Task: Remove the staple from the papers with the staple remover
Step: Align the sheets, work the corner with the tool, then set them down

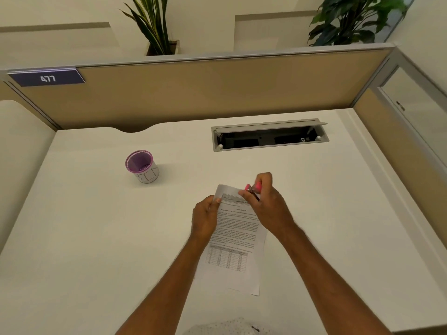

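A person's left hand pins the left edge of the papers to the white surface, apparently steadying them, while the right hand grips a pink staple remover at the top edge. The staple itself is too small to see. Open room surrounds the sheets; a purple cup stands well apart, far left.

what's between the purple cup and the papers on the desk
Nothing: in the head view, the stretch of white desk between the purple cup and the papers is bare. The left hand holds the papers' left edge.
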{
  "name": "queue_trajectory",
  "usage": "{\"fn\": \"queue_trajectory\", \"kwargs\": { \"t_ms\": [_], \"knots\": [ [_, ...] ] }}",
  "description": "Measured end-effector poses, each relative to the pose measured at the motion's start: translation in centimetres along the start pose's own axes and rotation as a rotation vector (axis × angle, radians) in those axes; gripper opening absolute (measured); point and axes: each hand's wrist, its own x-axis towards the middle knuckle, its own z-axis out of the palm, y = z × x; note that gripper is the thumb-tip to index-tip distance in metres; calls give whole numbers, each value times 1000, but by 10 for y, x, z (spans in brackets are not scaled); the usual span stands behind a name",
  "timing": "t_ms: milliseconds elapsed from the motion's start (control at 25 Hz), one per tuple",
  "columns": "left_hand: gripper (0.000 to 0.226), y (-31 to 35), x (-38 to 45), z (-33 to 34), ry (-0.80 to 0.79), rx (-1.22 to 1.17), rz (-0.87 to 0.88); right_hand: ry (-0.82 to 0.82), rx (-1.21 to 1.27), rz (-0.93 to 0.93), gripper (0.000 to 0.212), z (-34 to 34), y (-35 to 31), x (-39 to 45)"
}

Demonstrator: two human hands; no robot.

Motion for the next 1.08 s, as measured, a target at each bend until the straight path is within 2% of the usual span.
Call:
{"fn": "queue_trajectory", "kwargs": {
  "t_ms": [160, 320, 440, 600, 720, 840, 1080],
  "knots": [
    [34, 6, -3, 2, -9, 14, 24, -5, -231, -199, 46, 6, -12, 14],
    [31, 7, -3, 3, 6, 70, 45, -115, -233, -273, 49, 5, -8, 25],
    [32, 6, -4, 5, 9, 95, 81, -126, -289, -397, 47, 4, -2, 31],
    [37, 8, -6, 9, 0, 108, 127, -188, -395, -377, 52, 7, -1, 30],
    [32, 10, -7, 10, 2, 129, 121, -206, -362, -348, 49, 12, 2, 28],
    [31, 7, -6, 10, 6, 130, 126, -183, -353, -362, 39, 19, 6, 28],
    [31, 2, -6, 9, 2, 127, 118, -94, -403, -386, 34, 31, 9, 26]
  ]
}}
